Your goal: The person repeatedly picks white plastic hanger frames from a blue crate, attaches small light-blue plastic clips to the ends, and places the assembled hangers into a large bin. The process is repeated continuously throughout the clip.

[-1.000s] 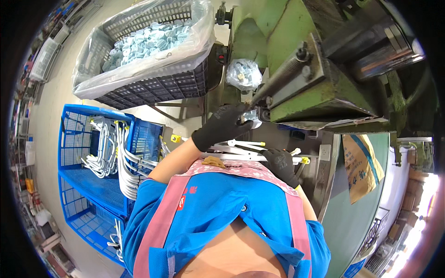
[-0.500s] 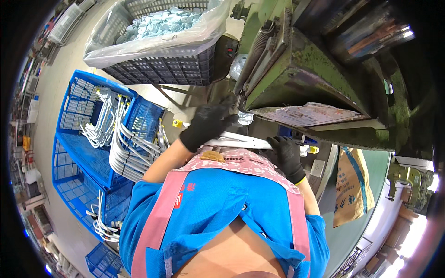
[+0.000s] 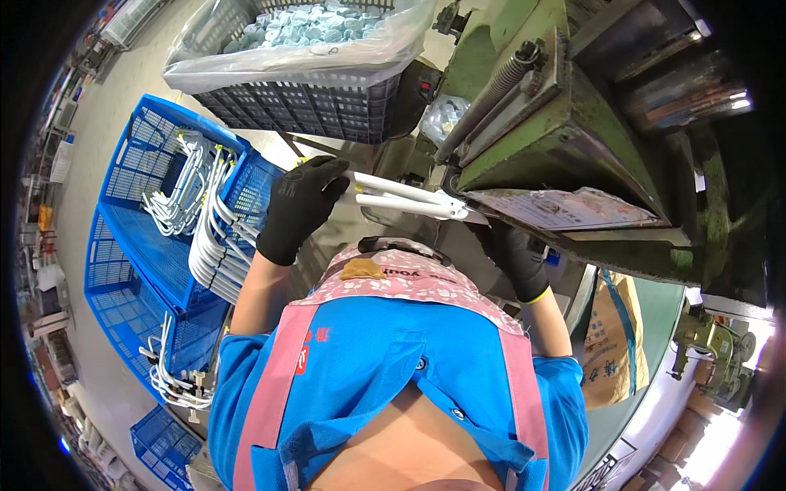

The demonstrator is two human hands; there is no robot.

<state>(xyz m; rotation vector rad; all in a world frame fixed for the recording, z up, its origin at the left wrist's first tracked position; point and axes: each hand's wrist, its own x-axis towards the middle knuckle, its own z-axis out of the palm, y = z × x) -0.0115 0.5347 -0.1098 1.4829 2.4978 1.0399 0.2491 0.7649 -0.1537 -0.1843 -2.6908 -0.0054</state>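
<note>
Tubes [image 3: 401, 189] gripped by my left hand [image 3: 299, 204], upper centre of frame, want holding level; whether my right hand [image 3: 517, 260] grips, I can't tell.

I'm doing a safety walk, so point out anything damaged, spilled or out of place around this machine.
The green machine looks worn: its paint is scuffed and stained along the edges, and the printed sheet on it looks grimy. The pale blue parts sit inside the lined crate; I see no clear spill.
</note>
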